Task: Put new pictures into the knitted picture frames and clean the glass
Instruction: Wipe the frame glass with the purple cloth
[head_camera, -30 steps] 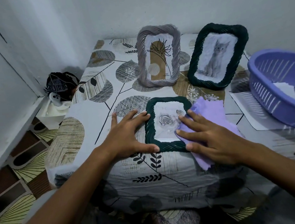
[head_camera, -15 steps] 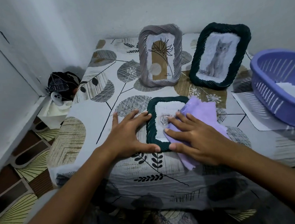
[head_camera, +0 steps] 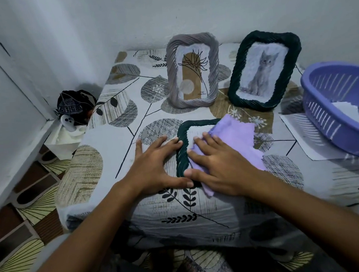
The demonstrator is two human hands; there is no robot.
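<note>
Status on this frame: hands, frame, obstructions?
Left hand flat, bracing flat-lying dark green knitted frame. Right hand presses purple cloth on glass. Nothing obstructing.

A white tablecloth (head_camera: 114, 141) printed with grey hatched circles, tan leaf shapes and black sprigs covers the table. At its near edge lies a dark green knitted frame (head_camera: 180, 148), a lilac cloth (head_camera: 237, 135) spread across it. Toward the far edge stand a grey knitted frame (head_camera: 190, 37) showing a tan arch, a pale circle and a black line-drawn plant on white, and a second dark green knitted frame (head_camera: 291, 39) showing a grey cat on white. A lavender slatted basket (head_camera: 324, 110) sits at the right edge on white paper (head_camera: 304, 140). The floor mat (head_camera: 28, 205) carries brown, black and cream fan shapes.
</note>
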